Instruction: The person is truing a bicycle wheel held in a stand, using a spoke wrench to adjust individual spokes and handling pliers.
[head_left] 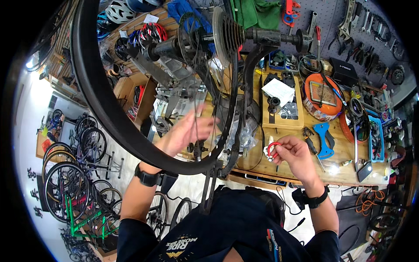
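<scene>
With fingers of the right hand [296,158], pinching a small red tool [268,150] to the right of the wheel [98,94], well apart. With the left hand [187,131], nearer, just behind the wheel, loosely spread; too blurred to tell touch.

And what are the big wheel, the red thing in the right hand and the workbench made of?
The wheel's outer band looks like rubber, maybe carbon: black with a dull sheen. The red thing could be plastic or coated metal; its bright, even colour fits both. The workbench seems varnished wood: yellow-brown with shiny reflections.
</scene>
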`<state>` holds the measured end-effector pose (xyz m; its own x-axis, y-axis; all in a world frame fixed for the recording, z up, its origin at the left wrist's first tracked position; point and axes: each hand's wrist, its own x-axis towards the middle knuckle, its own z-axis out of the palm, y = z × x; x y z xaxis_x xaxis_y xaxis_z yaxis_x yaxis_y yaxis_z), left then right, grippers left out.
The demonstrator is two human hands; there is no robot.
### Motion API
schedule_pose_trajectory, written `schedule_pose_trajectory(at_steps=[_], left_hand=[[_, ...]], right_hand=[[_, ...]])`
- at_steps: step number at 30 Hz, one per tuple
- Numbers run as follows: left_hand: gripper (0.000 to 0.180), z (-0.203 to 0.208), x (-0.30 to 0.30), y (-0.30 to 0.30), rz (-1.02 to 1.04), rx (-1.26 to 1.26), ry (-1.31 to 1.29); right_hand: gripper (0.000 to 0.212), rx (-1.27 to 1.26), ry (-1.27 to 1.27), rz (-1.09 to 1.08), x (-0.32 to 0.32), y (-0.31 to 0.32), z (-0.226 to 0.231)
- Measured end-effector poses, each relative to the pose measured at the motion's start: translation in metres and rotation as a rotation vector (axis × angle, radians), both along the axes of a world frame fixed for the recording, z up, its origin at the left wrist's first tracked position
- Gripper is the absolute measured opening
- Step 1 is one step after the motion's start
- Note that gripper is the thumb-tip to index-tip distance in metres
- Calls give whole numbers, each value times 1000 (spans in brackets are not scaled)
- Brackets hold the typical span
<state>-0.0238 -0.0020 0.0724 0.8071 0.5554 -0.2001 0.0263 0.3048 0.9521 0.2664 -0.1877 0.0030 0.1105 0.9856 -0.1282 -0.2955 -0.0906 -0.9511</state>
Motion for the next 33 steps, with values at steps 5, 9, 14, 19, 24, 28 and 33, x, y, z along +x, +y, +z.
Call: schedule_pose_trajectory(at_steps=[5, 9, 14, 19, 24, 28, 33], left_hand=[[66, -15, 24, -3, 17, 219, 170], [56, -6, 27, -4, 9, 312, 89], [59, 6, 24, -6, -10, 298, 143], [68, 28, 21, -12, -9, 235, 136], [74, 46, 20, -14, -12, 199, 147], [82, 50, 18, -19, 65, 142, 287], [88, 46, 12, -11, -6, 147, 237]], right_hand=[[15, -4, 6, -15, -12, 1, 4], [16, 8, -1, -31, -20, 6, 9], [14, 42, -9, 32, -37, 24, 22], [13, 96, -47, 84, -53, 51, 37], [14, 124, -89, 156, -78, 70, 41], [14, 126, -134, 168, -90, 80, 35], [14, 168, -177, 18, -78, 93, 28]])
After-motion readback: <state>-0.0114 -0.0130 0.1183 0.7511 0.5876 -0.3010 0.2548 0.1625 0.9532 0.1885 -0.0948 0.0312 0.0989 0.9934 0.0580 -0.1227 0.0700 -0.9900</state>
